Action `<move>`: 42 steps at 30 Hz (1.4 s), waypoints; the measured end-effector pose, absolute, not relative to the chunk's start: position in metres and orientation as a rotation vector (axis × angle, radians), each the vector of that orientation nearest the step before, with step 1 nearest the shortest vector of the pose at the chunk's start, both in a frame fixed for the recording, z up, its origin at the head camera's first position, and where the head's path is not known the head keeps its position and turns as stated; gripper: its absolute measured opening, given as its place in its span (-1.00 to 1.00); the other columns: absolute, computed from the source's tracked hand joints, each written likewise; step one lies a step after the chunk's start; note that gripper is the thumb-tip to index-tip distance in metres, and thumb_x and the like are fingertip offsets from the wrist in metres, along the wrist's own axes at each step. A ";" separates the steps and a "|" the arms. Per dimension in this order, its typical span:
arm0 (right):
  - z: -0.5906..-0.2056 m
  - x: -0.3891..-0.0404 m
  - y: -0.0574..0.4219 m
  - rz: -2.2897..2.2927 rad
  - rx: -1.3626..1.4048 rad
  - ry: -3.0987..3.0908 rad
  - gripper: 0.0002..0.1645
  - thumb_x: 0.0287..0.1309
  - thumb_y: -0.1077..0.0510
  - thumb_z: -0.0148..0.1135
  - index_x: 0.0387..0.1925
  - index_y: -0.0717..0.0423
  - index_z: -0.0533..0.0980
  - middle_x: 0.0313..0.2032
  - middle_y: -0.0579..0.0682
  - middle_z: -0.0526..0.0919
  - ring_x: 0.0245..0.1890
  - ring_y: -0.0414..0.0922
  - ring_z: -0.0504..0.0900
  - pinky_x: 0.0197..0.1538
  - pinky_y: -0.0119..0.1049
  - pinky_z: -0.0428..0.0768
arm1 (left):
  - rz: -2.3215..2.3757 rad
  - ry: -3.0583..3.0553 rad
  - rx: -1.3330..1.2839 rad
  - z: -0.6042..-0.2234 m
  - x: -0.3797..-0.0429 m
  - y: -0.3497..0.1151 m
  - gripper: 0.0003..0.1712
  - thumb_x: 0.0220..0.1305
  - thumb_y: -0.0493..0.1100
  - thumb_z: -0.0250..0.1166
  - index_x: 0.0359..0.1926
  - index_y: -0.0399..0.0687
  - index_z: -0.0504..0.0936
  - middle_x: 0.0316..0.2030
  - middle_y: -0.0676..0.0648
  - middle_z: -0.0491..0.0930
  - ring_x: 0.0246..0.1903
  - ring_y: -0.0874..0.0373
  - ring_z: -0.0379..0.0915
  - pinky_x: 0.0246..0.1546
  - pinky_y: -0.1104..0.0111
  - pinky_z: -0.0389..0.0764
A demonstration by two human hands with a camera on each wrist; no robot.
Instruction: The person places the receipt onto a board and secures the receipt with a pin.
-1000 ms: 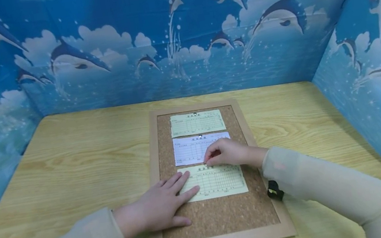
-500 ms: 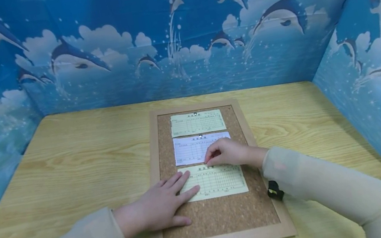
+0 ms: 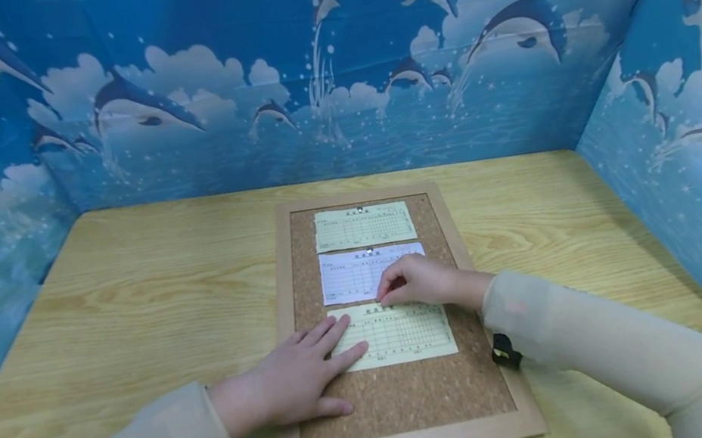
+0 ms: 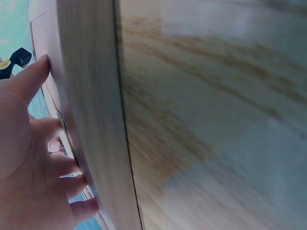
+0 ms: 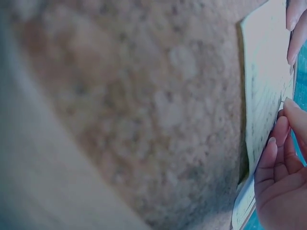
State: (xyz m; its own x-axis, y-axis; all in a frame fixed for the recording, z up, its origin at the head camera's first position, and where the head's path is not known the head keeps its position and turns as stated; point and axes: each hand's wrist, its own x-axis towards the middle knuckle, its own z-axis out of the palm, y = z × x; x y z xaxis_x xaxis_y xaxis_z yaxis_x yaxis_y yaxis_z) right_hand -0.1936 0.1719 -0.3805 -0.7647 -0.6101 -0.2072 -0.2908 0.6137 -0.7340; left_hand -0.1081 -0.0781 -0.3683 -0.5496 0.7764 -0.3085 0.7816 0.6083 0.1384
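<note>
In the head view, a cork board [image 3: 407, 401] with a plain frame bears a column of three printed slips. At the top edge of the nearest slip, a pale green one [image 3: 410, 332], my right hand [image 3: 419, 281] pinches a small pin, mostly hidden by thumb and forefinger. My left hand [image 3: 290, 382] lies spread on the board's left side, fingertips resting on that slip's left part. The right wrist view shows the slip [image 5: 266, 72] with its near edge lifted slightly off the cork. A lilac slip [image 3: 346, 277] is partly covered by my right hand.
Another green slip [image 3: 362, 226] is at the board's far end, with a silver pin [image 3: 359, 209] at its top. A second pin [image 3: 369, 250] sits on the lilac slip. The wooden table [image 3: 163, 295] meets a dolphin-print curtain [image 3: 311, 141] at the back and sides.
Both hands stay in place. The right fingertips remain at the top edge of the nearest slip, with hardly any visible movement.
</note>
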 end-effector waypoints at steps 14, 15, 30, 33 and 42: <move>-0.379 -0.194 0.179 -0.913 -0.805 2.411 -0.84 0.22 0.15 0.19 -0.23 0.01 0.67 -0.29 -0.17 0.66 -0.27 -0.27 0.57 -0.19 -0.34 0.53 | -0.024 2.496 1.266 -0.370 -0.109 -0.078 -0.14 0.22 0.42 -0.06 0.45 0.21 0.03 0.43 -0.21 -0.19 0.39 -0.12 -0.23 0.23 -0.04 0.13; -0.377 -0.192 0.181 -0.894 -0.832 2.425 -0.81 0.24 0.15 0.18 -0.17 0.02 0.66 -0.26 -0.16 0.66 -0.27 -0.27 0.57 -0.18 -0.34 0.52 | -0.026 2.496 1.268 -0.370 -0.109 -0.078 -0.14 0.22 0.42 -0.07 0.45 0.21 0.02 0.43 -0.21 -0.20 0.39 -0.12 -0.24 0.23 -0.04 0.12; -0.366 -0.156 0.185 -0.184 -1.149 2.661 -0.54 0.31 0.16 0.07 0.23 -0.09 0.42 -0.34 -0.11 0.52 -0.56 -0.29 0.36 -0.46 -0.38 0.44 | -0.035 2.494 1.266 -0.368 -0.109 -0.079 -0.14 0.22 0.42 -0.06 0.45 0.20 0.03 0.43 -0.22 -0.18 0.38 -0.13 -0.22 0.24 -0.04 0.12; -0.365 -0.156 0.184 -0.170 -1.152 2.660 -0.54 0.32 0.15 0.05 0.24 -0.09 0.41 -0.34 -0.10 0.52 -0.58 -0.28 0.36 -0.47 -0.38 0.43 | -0.037 2.489 1.258 -0.368 -0.109 -0.079 -0.13 0.22 0.42 -0.07 0.45 0.21 0.01 0.43 -0.21 -0.20 0.39 -0.13 -0.24 0.24 -0.04 0.10; -0.365 -0.153 0.183 -0.141 -1.133 2.655 -0.54 0.33 0.12 0.05 0.25 -0.08 0.40 -0.36 -0.11 0.50 -0.60 -0.29 0.33 -0.52 -0.42 0.38 | -0.043 2.495 1.264 -0.367 -0.108 -0.078 -0.14 0.22 0.42 -0.06 0.45 0.22 0.02 0.43 -0.21 -0.19 0.38 -0.13 -0.22 0.23 -0.04 0.12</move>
